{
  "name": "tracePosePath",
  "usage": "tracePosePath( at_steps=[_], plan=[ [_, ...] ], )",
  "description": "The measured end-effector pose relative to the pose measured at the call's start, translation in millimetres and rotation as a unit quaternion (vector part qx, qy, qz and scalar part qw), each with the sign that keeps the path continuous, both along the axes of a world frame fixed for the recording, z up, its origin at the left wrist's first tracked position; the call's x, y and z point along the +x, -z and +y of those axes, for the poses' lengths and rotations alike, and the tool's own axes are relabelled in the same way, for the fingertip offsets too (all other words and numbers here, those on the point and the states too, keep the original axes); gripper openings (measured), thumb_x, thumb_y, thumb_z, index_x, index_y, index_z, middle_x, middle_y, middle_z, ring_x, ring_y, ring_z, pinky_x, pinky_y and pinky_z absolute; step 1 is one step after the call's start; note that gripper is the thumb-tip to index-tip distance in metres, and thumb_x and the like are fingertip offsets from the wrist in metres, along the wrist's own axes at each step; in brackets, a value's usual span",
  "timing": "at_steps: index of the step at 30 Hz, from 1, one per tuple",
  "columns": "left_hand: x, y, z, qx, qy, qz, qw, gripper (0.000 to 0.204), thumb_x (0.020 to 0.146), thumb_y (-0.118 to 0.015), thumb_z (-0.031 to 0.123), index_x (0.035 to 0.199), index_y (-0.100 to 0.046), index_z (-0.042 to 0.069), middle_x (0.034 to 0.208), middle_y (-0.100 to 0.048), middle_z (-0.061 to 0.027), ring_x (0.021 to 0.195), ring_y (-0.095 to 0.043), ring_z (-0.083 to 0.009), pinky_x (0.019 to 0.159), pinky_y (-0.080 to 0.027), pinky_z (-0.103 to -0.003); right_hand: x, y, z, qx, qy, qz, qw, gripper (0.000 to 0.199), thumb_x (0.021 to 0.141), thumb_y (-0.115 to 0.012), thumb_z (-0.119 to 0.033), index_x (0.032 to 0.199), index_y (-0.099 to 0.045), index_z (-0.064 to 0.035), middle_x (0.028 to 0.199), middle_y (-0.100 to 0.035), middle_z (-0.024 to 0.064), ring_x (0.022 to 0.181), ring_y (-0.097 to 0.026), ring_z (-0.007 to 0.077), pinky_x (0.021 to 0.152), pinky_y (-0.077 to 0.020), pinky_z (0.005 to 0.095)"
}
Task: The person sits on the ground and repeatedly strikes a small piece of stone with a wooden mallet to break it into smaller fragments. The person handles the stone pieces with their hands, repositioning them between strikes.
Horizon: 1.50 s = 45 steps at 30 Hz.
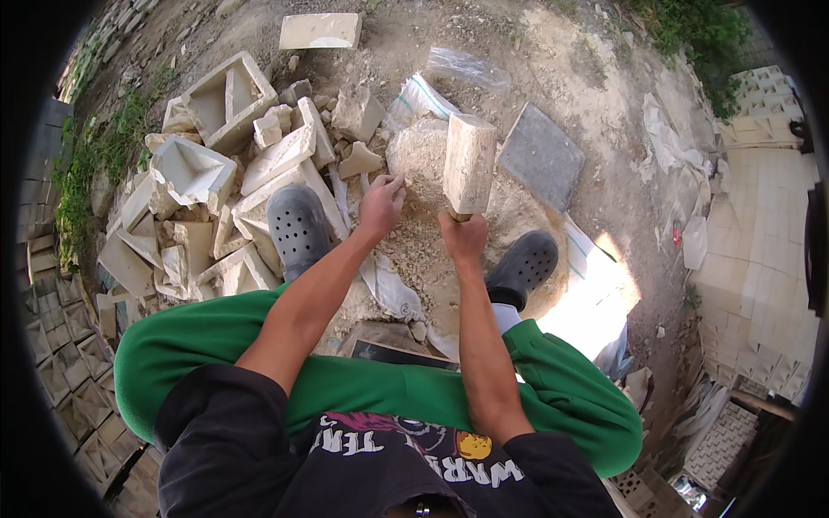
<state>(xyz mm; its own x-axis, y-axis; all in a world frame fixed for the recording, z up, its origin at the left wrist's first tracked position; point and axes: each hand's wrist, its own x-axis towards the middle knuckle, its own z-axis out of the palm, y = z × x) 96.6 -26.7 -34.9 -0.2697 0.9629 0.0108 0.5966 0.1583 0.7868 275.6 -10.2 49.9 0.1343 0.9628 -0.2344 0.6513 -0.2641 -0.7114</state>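
Note:
My right hand [464, 235] is closed around the short handle of a wooden mallet [469, 164]. The mallet's thick, pale, dusty block head rises above the fist over the crushed rubble. To its left, my left hand [382, 205] is low over the debris, fingers curled together at the near edge of a heap of pale crushed stone [419, 148]. Whatever those fingers pinch is hidden or too small to make out. Beneath and between both hands spreads loose gravel [423, 250], partly over a white woven sack [393, 285].
Broken cream blocks [281, 160] pile up at the left, beside my grey clog [298, 226]. A dark square slab [542, 157] lies right of the mallet. Farther off are a loose pale block [320, 31] and clear plastic [469, 69]. Stacked blocks [751, 250] stand at the right.

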Motion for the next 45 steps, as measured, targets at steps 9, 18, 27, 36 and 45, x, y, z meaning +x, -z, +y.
tracePosePath(
  at_steps=[9, 18, 27, 36, 45],
  plan=[
    [1, -4, 0, -0.009, 0.003, 0.016, 1.0, 0.039, 0.091, -0.066, 0.016, 0.13, -0.065, 0.012, 0.111, -0.067, -0.0113, 0.098, -0.066, -0.0302, 0.083, -0.053, -0.039, 9, 41, -24, -0.125, -0.037, -0.109, 0.985, 0.034, 0.07, -0.07, -0.031, 0.085, -0.073, -0.001, 0.072, -0.07, 0.0192, 0.074, -0.071, 0.0366, 0.073, -0.0553, 0.0453],
    [-1, -3, 2, 0.013, 0.009, 0.05, 0.999, 0.036, 0.092, -0.065, 0.018, 0.128, -0.067, 0.013, 0.111, -0.066, -0.0114, 0.102, -0.064, -0.0302, 0.085, -0.053, -0.039, 2, 16, -3, 0.104, 0.003, 0.048, 0.993, 0.037, 0.07, -0.072, -0.034, 0.089, -0.072, -0.0025, 0.082, -0.071, 0.0209, 0.084, -0.068, 0.0438, 0.078, -0.0537, 0.0499],
    [-3, -9, 4, 0.024, 0.027, 0.09, 0.995, 0.036, 0.089, -0.068, 0.016, 0.125, -0.068, 0.011, 0.111, -0.067, -0.0112, 0.104, -0.064, -0.0308, 0.089, -0.051, -0.04, 27, 70, -34, -0.216, -0.055, -0.016, 0.975, 0.041, 0.074, -0.074, -0.039, 0.094, -0.076, -0.0041, 0.087, -0.074, 0.0189, 0.083, -0.072, 0.0359, 0.076, -0.0552, 0.0437],
    [5, -35, 28, -0.048, 0.053, 0.064, 0.995, 0.027, 0.088, -0.067, 0.027, 0.11, -0.069, 0.011, 0.103, -0.068, -0.0101, 0.094, -0.067, -0.0311, 0.081, -0.053, -0.043, 23, 69, -35, -0.22, 0.022, 0.235, 0.947, 0.02, 0.08, -0.077, -0.018, 0.082, -0.063, -0.0034, 0.066, -0.064, 0.0073, 0.05, -0.061, 0.0184, 0.049, -0.0492, 0.0332],
    [11, -26, 58, -0.114, 0.07, 0.129, 0.983, 0.028, 0.083, -0.064, 0.025, 0.107, -0.065, 0.009, 0.097, -0.068, -0.0138, 0.093, -0.067, -0.0339, 0.078, -0.054, -0.047, 16, 40, -24, -0.254, 0.053, 0.302, 0.917, 0.028, 0.08, -0.077, -0.02, 0.091, -0.061, 0.0003, 0.064, -0.061, 0.0092, 0.05, -0.061, 0.0219, 0.047, -0.0505, 0.0356]
  ],
)
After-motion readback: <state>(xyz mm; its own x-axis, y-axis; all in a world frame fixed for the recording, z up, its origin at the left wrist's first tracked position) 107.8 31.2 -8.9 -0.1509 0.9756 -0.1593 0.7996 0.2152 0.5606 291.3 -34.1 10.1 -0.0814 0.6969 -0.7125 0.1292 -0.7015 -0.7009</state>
